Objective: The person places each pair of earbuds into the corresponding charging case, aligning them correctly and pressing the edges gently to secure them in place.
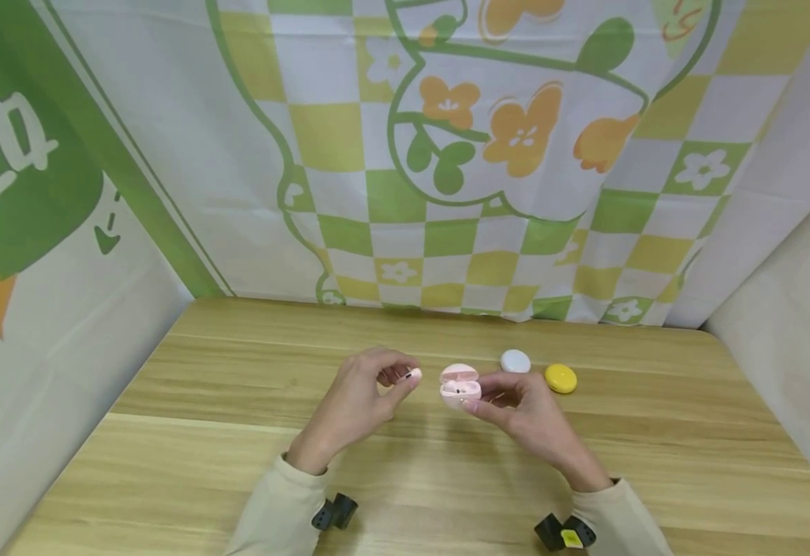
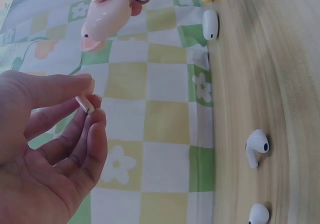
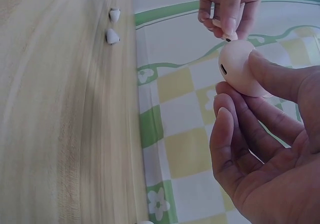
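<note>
Between the thumb and fingers of my left hand [image 1: 356, 398] is a pink earbud [image 1: 415, 374], its stem [image 2: 85, 104] pointing out in the left wrist view. My right hand [image 1: 533, 413] grips a rounded pink earbud case [image 1: 459, 374] by its right side, thumb in front and fingers behind. The case lid is raised, and a pale piece with a dark spot shows inside. The earbud is held up just left of the case, a small gap apart in the head view. Both hands are raised above the wooden table [image 1: 238, 463].
A white round case [image 1: 515, 361] and a yellow round case [image 1: 560, 378] lie behind and beside my right hand. Two white earbuds, one [image 2: 258, 142] nearer the cases than the other [image 2: 259, 214], rest on the table. A patterned cloth [image 1: 405, 193] hangs along the back edge.
</note>
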### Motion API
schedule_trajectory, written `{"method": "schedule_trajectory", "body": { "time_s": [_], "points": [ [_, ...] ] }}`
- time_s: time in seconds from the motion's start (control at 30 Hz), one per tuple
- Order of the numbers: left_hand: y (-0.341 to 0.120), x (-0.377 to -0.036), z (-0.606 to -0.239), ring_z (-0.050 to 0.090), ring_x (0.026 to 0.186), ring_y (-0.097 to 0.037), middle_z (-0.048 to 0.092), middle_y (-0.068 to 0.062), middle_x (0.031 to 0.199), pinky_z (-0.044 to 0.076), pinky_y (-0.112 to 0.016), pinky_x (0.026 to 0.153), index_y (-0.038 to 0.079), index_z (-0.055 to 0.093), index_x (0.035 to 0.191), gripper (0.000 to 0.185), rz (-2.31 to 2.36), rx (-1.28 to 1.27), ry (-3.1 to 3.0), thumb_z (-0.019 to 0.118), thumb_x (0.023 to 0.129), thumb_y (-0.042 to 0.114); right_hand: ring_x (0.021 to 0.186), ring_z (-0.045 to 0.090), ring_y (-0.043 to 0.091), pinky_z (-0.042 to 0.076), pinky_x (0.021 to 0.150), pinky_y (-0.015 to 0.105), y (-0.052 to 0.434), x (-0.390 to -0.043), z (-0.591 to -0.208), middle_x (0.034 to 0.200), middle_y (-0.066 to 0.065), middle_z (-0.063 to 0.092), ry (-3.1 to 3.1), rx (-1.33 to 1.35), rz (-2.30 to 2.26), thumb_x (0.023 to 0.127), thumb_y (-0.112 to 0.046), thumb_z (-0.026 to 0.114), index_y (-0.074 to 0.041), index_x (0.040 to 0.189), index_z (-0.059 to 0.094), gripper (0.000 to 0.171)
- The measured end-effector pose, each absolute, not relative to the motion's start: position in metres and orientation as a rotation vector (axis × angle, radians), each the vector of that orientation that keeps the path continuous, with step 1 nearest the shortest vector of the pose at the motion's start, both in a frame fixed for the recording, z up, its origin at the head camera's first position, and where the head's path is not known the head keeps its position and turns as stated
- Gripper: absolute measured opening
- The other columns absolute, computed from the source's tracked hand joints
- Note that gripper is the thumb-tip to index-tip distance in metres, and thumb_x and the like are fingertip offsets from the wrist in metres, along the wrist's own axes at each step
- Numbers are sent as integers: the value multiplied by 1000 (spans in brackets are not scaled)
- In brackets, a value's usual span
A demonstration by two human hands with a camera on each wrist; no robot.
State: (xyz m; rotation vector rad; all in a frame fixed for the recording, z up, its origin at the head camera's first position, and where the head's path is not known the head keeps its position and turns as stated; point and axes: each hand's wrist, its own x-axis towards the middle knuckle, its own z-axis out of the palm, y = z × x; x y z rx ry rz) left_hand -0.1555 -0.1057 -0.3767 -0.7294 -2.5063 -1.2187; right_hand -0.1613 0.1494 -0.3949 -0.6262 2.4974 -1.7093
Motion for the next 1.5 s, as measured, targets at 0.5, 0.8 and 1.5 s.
{"method": "schedule_trajectory", "body": {
  "time_s": [0.5, 0.8, 1.5],
  "points": [
    [-97, -150, -368, 64, 75, -8, 70, 2, 88, 57, -26, 70, 6, 75, 101, 16, -1375, -760, -2359, 81, 87, 11, 81, 68, 13, 58, 74, 30, 145, -160, -399, 97, 8, 75, 2515, -667, -1693, 85, -4, 81, 0, 103, 77, 18],
    [-87, -148, -372, 64, 81, -14, 70, 5, 88, 56, -31, 70, 11, 77, 97, 20, -1427, -816, -2261, 87, 81, 18, 82, 67, 14, 58, 75, 31, 139, -155, -402, 96, 6, 75, 2493, -710, -1666, 86, -9, 81, -2, 104, 77, 20],
    [-77, -147, -381, 59, 90, -12, 67, 6, 90, 50, -33, 79, 14, 80, 93, 21, -1351, -802, -2270, 90, 77, 23, 82, 66, 13, 57, 76, 31, 133, -151, -401, 100, 3, 76, 2455, -800, -1651, 89, -15, 80, -6, 108, 78, 21]
  ]
}}
